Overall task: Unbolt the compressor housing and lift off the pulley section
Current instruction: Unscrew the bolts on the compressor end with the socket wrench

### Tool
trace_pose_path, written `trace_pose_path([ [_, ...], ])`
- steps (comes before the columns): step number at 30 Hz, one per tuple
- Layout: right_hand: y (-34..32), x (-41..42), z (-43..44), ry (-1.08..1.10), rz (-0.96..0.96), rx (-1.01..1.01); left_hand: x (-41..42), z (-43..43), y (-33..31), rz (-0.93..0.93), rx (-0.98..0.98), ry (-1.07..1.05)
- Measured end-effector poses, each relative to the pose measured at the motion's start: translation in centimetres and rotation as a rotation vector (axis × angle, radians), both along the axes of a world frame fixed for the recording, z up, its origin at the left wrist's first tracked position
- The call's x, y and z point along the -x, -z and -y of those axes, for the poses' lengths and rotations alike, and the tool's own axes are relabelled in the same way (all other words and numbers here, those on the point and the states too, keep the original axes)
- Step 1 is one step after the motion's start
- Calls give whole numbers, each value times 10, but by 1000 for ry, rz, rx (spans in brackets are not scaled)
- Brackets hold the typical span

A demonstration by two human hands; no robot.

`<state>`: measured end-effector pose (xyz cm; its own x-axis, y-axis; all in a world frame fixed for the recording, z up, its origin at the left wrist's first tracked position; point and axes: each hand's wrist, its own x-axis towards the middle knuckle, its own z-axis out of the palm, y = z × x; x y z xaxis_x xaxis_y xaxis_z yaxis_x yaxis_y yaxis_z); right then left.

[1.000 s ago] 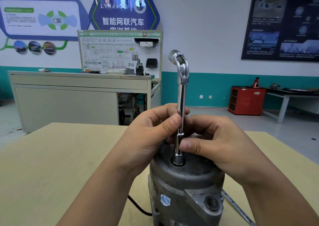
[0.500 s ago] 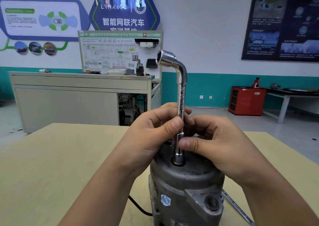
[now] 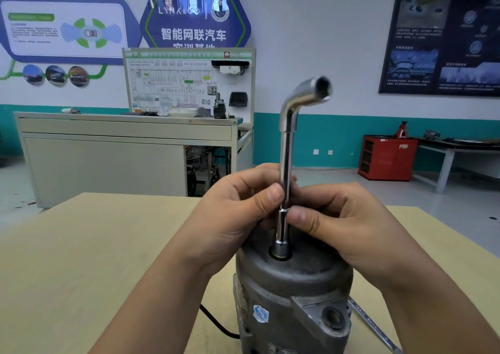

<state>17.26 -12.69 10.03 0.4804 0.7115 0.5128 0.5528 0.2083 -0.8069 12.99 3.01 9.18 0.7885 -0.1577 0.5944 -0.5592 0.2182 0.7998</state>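
At table centre, left hand (image 3: 238, 213) and right hand (image 3: 349, 226) pinch the smooth chrome shaft of an L-shaped socket wrench (image 3: 286, 164) standing upright, its lower socket seated in the domed top of the rough grey cast-metal compressor (image 3: 292, 294) on the pale wooden table (image 3: 94, 259).

Bright, even indoor light with soft shadows; wide-angle bending at the edges, wall posters (image 3: 443, 34) slightly blurred.

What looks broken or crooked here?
Nothing stands out. The shiny bent steel socket wrench stands straight up, its lower end seated in the top of the grey cast-metal compressor housing. The left hand and right hand pinch its shaft. No cracks or spills show.
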Motion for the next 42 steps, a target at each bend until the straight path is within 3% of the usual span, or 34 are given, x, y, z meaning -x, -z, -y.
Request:
trace_pose_path([
  [13,1,0,-1,150,104,44,-3,0,2,-29,6,-51],
  [24,0,0,-1,28,11,2,1,3,0,-41,-3,-80],
  [42,-1,1,-1,96,60,-2,0,1,0,-16,8,-50],
])
